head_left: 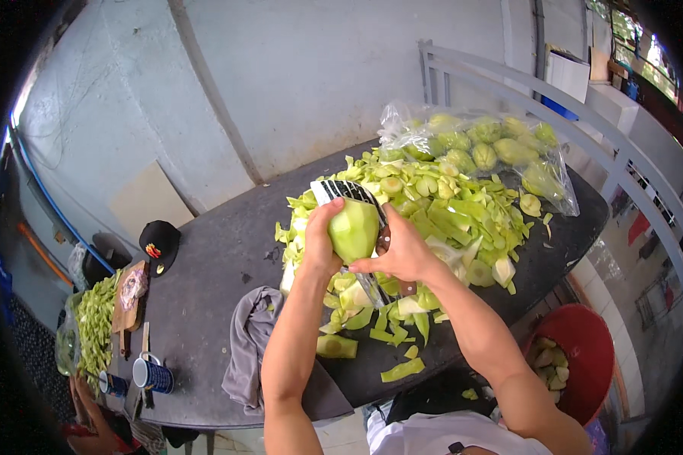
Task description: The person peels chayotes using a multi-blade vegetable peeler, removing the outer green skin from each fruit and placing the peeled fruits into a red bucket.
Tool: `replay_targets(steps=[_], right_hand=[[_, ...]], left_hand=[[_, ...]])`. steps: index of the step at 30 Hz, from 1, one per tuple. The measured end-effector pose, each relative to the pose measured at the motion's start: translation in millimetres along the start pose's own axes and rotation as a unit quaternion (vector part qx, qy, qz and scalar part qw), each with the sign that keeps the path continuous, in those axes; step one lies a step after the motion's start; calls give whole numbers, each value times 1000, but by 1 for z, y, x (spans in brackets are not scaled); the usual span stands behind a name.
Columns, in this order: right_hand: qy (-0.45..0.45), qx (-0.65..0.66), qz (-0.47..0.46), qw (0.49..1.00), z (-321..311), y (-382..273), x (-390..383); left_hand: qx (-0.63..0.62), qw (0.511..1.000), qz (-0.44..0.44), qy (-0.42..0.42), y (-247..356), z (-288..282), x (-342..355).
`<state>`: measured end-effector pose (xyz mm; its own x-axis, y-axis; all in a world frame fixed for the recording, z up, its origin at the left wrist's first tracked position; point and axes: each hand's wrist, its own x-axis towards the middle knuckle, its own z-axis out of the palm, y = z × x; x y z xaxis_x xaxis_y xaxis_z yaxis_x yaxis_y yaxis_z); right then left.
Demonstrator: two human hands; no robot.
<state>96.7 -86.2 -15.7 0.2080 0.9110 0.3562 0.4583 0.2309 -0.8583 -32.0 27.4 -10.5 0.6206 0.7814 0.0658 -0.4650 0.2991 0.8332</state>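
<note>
In front of me, over the table, both my hands are around a peeled pale-green fruit [354,230], which looks like a green mango. My left hand [324,236] grips its left side. My right hand [404,246] is closed at its right side, thumb under the fruit, around a riveted brown handle [385,240]; the blade or head is hidden. A black-and-white striped piece [349,191] shows behind the fruit; its kind I cannot tell. Below lies a knife [407,288] with a brown handle among peels. A large heap of green peelings and cut pieces [463,216] spreads behind and right.
A clear plastic bag of whole green fruits [501,148] lies at the back right. Grey cloth [250,341], mugs [152,374], a black cap [160,243] and a cutting board [131,296] are on the left, near another person's arm [91,413]. A red bucket [584,356] holds pieces.
</note>
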Motion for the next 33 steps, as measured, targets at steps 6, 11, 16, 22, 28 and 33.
replay_targets(steps=[6,11,16,22,28,33], right_hand=[[-27,46,-34,998,-2,7,1],[4,41,-32,999,5,16,1],[-14,-11,-3,1000,2,-9,-6],[-4,3,-10,1000,5,-3,-3],[18,-15,-9,1000,20,6,-2],[6,-4,-31,1000,16,7,0]], left_hand=[[11,998,35,-55,0,-4,-2],[30,998,42,-25,4,8,-8],[44,998,35,-21,6,0,-8],[-31,999,-14,-1,6,11,-9],[-18,999,-19,24,9,7,-8],[-17,998,-55,12,7,1,-2]])
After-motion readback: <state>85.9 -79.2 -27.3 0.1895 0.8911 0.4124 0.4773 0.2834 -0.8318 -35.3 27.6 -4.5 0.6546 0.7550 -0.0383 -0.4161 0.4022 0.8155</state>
